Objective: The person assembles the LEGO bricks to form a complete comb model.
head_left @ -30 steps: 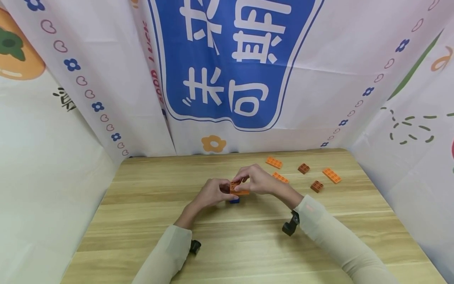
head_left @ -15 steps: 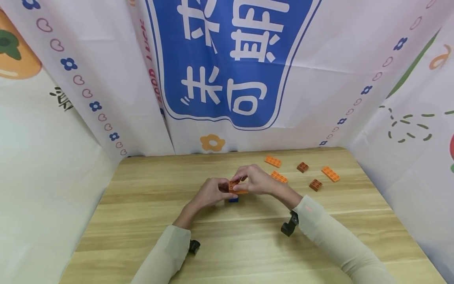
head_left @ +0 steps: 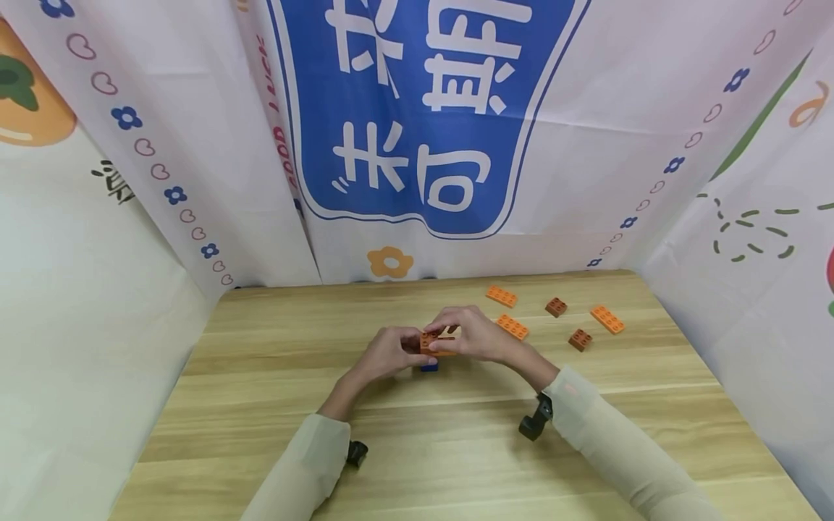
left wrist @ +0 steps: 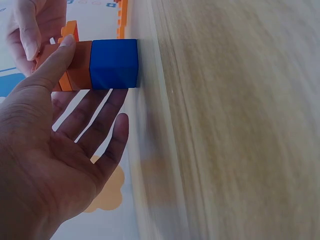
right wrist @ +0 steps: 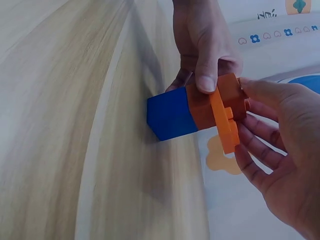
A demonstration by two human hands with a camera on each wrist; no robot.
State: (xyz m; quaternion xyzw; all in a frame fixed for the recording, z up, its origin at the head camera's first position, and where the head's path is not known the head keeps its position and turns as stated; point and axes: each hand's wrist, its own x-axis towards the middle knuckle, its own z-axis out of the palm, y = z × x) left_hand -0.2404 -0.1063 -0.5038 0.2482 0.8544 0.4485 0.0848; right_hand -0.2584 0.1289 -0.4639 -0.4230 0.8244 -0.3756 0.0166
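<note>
A stack stands on the table: a blue block (right wrist: pixel 171 117) at the bottom, a brown brick (right wrist: pixel 200 109) on it, then an orange plate (right wrist: pixel 224 127) jutting out to one side and another brown brick (right wrist: pixel 230 90) on top. My left hand (head_left: pixel 387 353) grips the stack, its thumb across the lower brown brick and the plate's edge, as the left wrist view shows. With thumb and fingertips my right hand (head_left: pixel 476 334) holds the top brown brick; its lower fingers are spread beside the plate. The hands partly cover the stack in the head view.
On the wooden table (head_left: pixel 260 398), right of the hands, lie orange plates (head_left: pixel 502 295) (head_left: pixel 512 326) (head_left: pixel 607 319) and two small brown bricks (head_left: pixel 556 307) (head_left: pixel 580 339). A printed cloth (head_left: pixel 365 253) hangs behind the table and at its sides.
My right hand and wrist have shifted slightly to the right, with the fingers changing position around the top brick. My left hand and the stack have hardly moved.
</note>
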